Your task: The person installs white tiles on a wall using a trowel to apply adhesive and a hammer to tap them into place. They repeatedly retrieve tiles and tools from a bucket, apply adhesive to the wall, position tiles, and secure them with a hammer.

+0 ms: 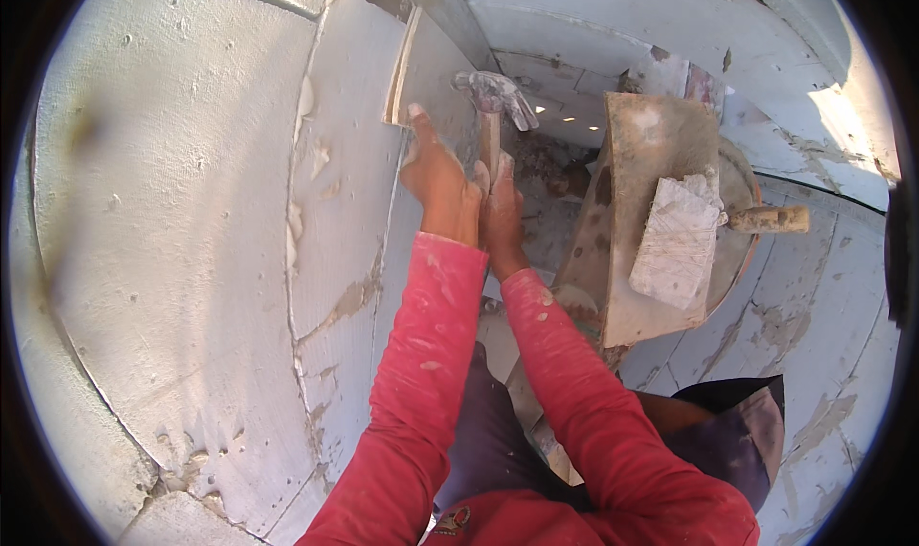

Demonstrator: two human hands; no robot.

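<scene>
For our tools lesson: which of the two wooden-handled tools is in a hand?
The grey metal-headed claw hammer, gripped by the right hand; the whitish, rectangular-bladed tool rests on the flat brown board.

The right hand (503,211) grips a claw hammer (489,115); the left hand (440,182) seems to touch a pale board (439,67)

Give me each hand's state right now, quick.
Left hand: cannot tell whether open or closed.
Right hand: closed, holding the hammer by its handle.

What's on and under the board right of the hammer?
On the board: a white-caked tool with a wooden handle. Beneath: part of a rounded container; the rest is hidden.
</scene>
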